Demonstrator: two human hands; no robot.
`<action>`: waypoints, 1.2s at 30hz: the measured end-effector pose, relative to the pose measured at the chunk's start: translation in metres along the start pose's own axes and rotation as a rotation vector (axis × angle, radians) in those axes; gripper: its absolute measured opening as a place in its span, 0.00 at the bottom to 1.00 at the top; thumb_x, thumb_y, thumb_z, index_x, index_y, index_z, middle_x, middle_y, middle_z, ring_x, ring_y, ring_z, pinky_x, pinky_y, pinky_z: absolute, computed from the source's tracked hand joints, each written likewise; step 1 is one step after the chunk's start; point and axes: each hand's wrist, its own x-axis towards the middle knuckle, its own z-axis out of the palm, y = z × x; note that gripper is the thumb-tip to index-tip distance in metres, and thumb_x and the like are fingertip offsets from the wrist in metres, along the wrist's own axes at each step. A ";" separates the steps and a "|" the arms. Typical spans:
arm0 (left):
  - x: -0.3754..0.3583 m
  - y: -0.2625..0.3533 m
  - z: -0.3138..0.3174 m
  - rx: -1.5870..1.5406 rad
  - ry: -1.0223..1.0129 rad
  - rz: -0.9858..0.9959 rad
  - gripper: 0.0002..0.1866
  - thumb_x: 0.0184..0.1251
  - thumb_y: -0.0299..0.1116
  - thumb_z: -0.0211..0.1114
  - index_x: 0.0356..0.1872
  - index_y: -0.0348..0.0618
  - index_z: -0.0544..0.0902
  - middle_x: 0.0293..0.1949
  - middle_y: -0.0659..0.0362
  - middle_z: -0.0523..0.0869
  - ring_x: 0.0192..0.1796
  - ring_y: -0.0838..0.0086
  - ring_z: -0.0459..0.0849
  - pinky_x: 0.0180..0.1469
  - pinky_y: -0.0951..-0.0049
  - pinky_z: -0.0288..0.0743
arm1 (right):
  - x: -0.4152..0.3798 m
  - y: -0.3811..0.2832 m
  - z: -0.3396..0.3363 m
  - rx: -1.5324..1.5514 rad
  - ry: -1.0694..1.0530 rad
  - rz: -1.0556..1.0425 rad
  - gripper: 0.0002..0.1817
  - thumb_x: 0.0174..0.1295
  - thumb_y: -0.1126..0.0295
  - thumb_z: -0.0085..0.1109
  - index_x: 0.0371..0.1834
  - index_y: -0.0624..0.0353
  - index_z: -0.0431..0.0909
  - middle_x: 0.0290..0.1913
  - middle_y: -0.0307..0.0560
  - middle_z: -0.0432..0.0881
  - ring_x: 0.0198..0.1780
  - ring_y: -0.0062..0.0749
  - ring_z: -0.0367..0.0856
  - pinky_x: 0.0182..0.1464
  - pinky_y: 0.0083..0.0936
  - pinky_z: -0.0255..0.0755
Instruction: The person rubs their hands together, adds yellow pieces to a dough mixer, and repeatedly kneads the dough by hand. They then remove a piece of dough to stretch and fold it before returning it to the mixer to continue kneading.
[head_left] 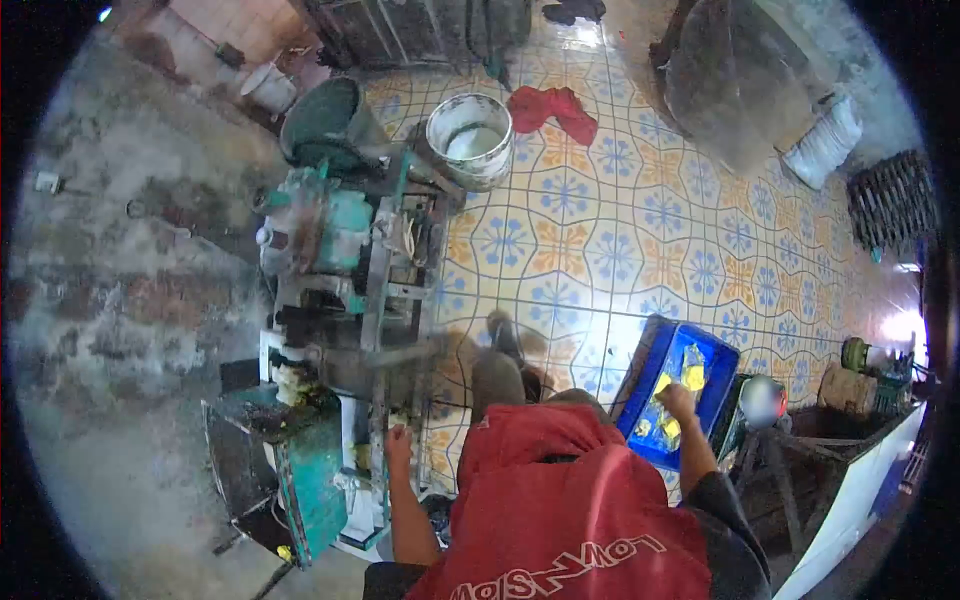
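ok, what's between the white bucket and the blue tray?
Only bare patterned floor from white bucket to blue tray, seen in the head view.

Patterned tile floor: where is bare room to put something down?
The widest free patch of floor lies between the round white bucket, crumpled red cloth and rectangular blue tub. It is crowded around the green metal machine and inside the tub, with yellow pieces and the right hand.

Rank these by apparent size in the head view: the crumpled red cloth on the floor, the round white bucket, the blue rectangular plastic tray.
1. Blue tray (largest)
2. White bucket
3. Red cloth (smallest)
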 end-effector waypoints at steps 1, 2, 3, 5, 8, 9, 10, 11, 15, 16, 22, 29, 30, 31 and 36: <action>-0.003 0.027 0.013 0.042 0.030 0.028 0.13 0.61 0.38 0.65 0.44 0.43 0.82 0.43 0.58 0.83 0.41 0.69 0.81 0.42 0.68 0.75 | -0.003 -0.017 0.001 0.112 -0.139 0.104 0.18 0.51 0.51 0.60 0.24 0.56 0.82 0.24 0.51 0.82 0.29 0.47 0.82 0.34 0.40 0.75; 0.004 0.036 0.022 0.033 -0.027 0.051 0.13 0.62 0.37 0.64 0.44 0.43 0.82 0.41 0.58 0.84 0.40 0.70 0.81 0.41 0.69 0.74 | -0.005 -0.026 0.000 0.223 -0.277 0.205 0.17 0.51 0.51 0.60 0.26 0.55 0.82 0.29 0.56 0.82 0.33 0.51 0.82 0.35 0.43 0.74; 0.013 0.042 0.034 0.023 -0.083 0.073 0.13 0.62 0.36 0.64 0.45 0.43 0.81 0.39 0.57 0.84 0.38 0.71 0.81 0.40 0.71 0.74 | -0.007 -0.027 0.001 0.195 -0.249 0.079 0.18 0.52 0.50 0.59 0.26 0.56 0.82 0.30 0.57 0.82 0.34 0.51 0.82 0.35 0.44 0.73; 0.055 0.007 0.062 -0.106 -0.173 0.217 0.10 0.60 0.34 0.65 0.40 0.42 0.84 0.34 0.57 0.86 0.38 0.73 0.82 0.41 0.72 0.74 | -0.016 -0.007 0.042 0.214 -0.214 0.053 0.21 0.55 0.50 0.55 0.21 0.58 0.81 0.25 0.54 0.82 0.30 0.47 0.82 0.34 0.42 0.74; 0.027 0.099 0.104 0.404 -0.164 0.154 0.09 0.57 0.33 0.66 0.36 0.42 0.86 0.31 0.59 0.86 0.38 0.75 0.82 0.42 0.71 0.74 | 0.002 -0.024 -0.006 0.430 -0.343 0.349 0.20 0.56 0.55 0.52 0.19 0.61 0.80 0.20 0.50 0.81 0.27 0.39 0.83 0.33 0.35 0.76; 0.055 0.074 0.123 0.626 -0.069 0.250 0.09 0.56 0.35 0.66 0.35 0.43 0.87 0.31 0.55 0.86 0.36 0.71 0.83 0.40 0.69 0.74 | 0.004 -0.025 -0.014 0.358 -0.310 0.421 0.19 0.56 0.57 0.52 0.21 0.62 0.80 0.20 0.50 0.81 0.26 0.38 0.83 0.32 0.34 0.76; 0.055 0.093 0.136 0.537 -0.122 0.175 0.09 0.57 0.36 0.65 0.35 0.44 0.87 0.31 0.54 0.86 0.36 0.68 0.83 0.40 0.66 0.74 | 0.000 -0.016 -0.019 0.276 -0.282 0.491 0.17 0.56 0.59 0.52 0.22 0.63 0.80 0.20 0.50 0.81 0.26 0.37 0.83 0.32 0.33 0.76; 0.058 0.124 0.158 0.442 -0.174 0.102 0.10 0.58 0.38 0.65 0.35 0.44 0.87 0.32 0.52 0.86 0.36 0.65 0.84 0.39 0.64 0.74 | -0.001 0.024 0.010 0.455 -0.330 0.588 0.15 0.55 0.62 0.51 0.27 0.64 0.81 0.19 0.50 0.81 0.24 0.35 0.83 0.29 0.31 0.76; 0.149 0.181 0.243 0.484 -0.365 0.560 0.14 0.61 0.43 0.61 0.38 0.44 0.84 0.31 0.48 0.85 0.32 0.59 0.83 0.35 0.61 0.74 | 0.018 0.043 -0.055 0.466 -0.310 0.489 0.17 0.59 0.60 0.47 0.26 0.63 0.79 0.20 0.46 0.79 0.21 0.31 0.80 0.24 0.26 0.73; 0.142 0.231 0.268 0.384 -0.330 0.551 0.18 0.63 0.48 0.58 0.40 0.44 0.83 0.32 0.51 0.85 0.34 0.62 0.83 0.35 0.62 0.74 | 0.013 0.038 -0.070 0.746 -0.106 0.595 0.18 0.61 0.57 0.47 0.25 0.60 0.77 0.19 0.43 0.77 0.21 0.30 0.80 0.24 0.24 0.72; 0.035 0.508 0.348 -0.547 -0.918 0.058 0.33 0.71 0.59 0.43 0.59 0.39 0.72 0.58 0.53 0.76 0.58 0.64 0.75 0.56 0.60 0.70 | 0.002 0.066 -0.028 0.156 -0.256 0.245 0.14 0.60 0.60 0.51 0.26 0.57 0.78 0.25 0.47 0.81 0.24 0.32 0.80 0.26 0.28 0.74; -0.017 0.569 0.414 -0.605 -1.017 0.064 0.35 0.70 0.61 0.42 0.59 0.39 0.73 0.59 0.53 0.76 0.60 0.63 0.73 0.58 0.59 0.68 | 0.072 0.071 -0.095 0.492 -0.278 0.504 0.18 0.58 0.57 0.53 0.27 0.61 0.81 0.25 0.53 0.83 0.30 0.45 0.84 0.35 0.38 0.75; -0.027 0.575 0.421 -0.608 -1.017 0.063 0.35 0.70 0.61 0.42 0.59 0.39 0.73 0.59 0.53 0.76 0.60 0.63 0.74 0.58 0.59 0.68 | 0.087 0.098 -0.089 0.533 -0.254 0.421 0.19 0.58 0.56 0.53 0.29 0.63 0.81 0.26 0.51 0.83 0.30 0.40 0.83 0.34 0.35 0.75; -0.035 0.580 0.429 -0.612 -1.017 0.079 0.35 0.69 0.62 0.43 0.59 0.40 0.73 0.59 0.54 0.76 0.60 0.63 0.73 0.58 0.58 0.68 | 0.105 0.119 -0.094 0.573 -0.230 0.342 0.20 0.58 0.56 0.54 0.32 0.65 0.81 0.26 0.50 0.83 0.30 0.35 0.83 0.33 0.33 0.75; -0.066 0.603 0.463 -0.835 -1.089 0.030 0.38 0.69 0.63 0.43 0.61 0.36 0.71 0.62 0.54 0.72 0.64 0.63 0.68 0.61 0.55 0.65 | 0.187 0.169 -0.151 0.442 -0.051 0.311 0.20 0.58 0.56 0.53 0.35 0.66 0.81 0.27 0.53 0.84 0.28 0.38 0.84 0.33 0.33 0.76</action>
